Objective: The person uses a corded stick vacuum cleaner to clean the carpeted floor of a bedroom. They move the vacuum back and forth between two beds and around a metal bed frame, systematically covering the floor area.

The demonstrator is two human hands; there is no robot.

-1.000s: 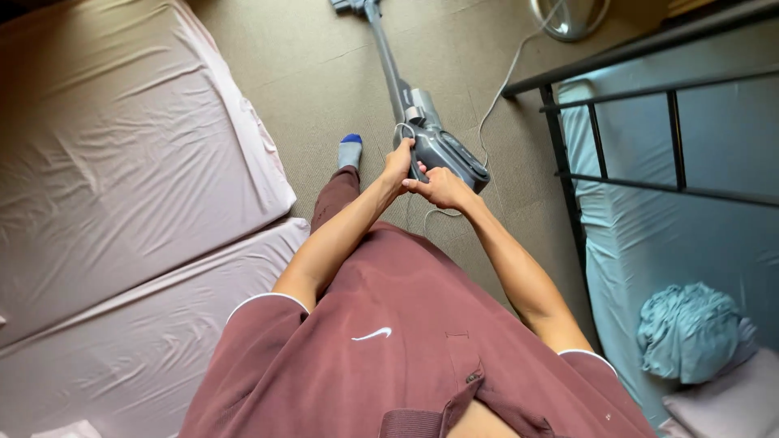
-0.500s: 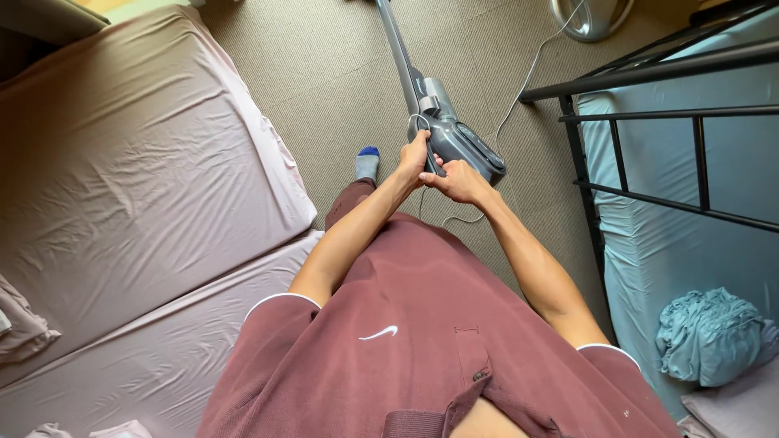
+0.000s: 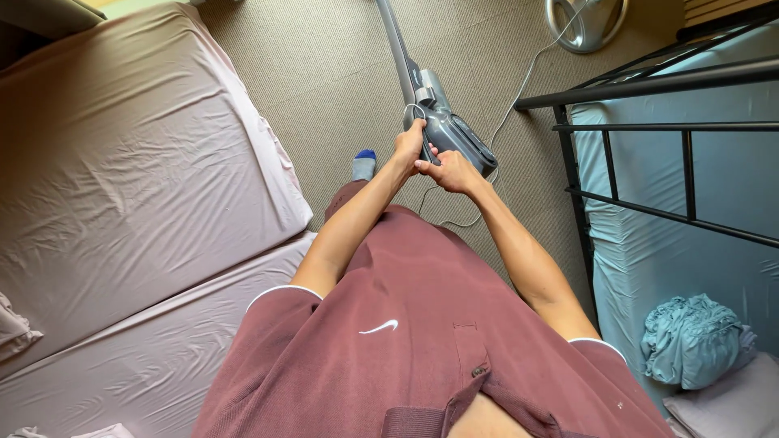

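Both hands on vacuum [image 3: 442, 122], over carpet [image 3: 324, 89] btwn mattress [image 3: 138, 154] edge & bunk frame [image 3: 568, 162]. Left hand [image 3: 408, 146] wrapped tight round the handle; right hand [image 3: 448, 172] closed on it just behind, thumb on top. White cord [image 3: 519, 89] trails across carpet to fan [image 3: 586, 22], top edge.

No packages, labels, signs or screens show anywhere in the frame.
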